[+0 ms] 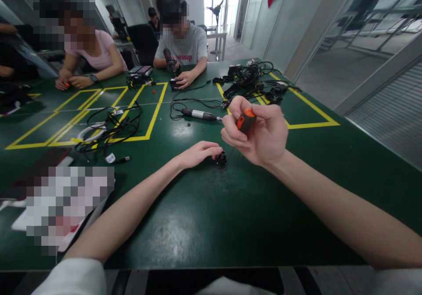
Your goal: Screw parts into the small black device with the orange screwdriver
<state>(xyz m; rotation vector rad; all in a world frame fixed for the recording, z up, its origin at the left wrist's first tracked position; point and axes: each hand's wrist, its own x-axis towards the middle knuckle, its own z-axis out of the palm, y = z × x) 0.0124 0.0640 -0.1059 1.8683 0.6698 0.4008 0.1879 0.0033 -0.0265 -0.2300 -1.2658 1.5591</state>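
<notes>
My right hand point(260, 130) is wrapped round the orange and dark grey handle of a screwdriver point(246, 120), raised above the table. Its thin shaft seems to run down below the fingers, mostly hidden by them. Lower and to the left, my left hand point(199, 153) has its fingertips closed on a small black round part point(221, 161) with a short upright stem, which stands on the green table point(211, 216). Just beyond both hands lies a black and silver electric screwdriver point(201, 114) with its cord, its tip pointing right.
Black cables point(112, 125) lie coiled on the left, and a larger cable heap point(247, 81) sits at the back right. Yellow tape point(156, 110) marks rectangles. At the near left are a blurred flat object point(66, 207) and a dark red one. Across the table, a person point(181, 44) holds a power tool.
</notes>
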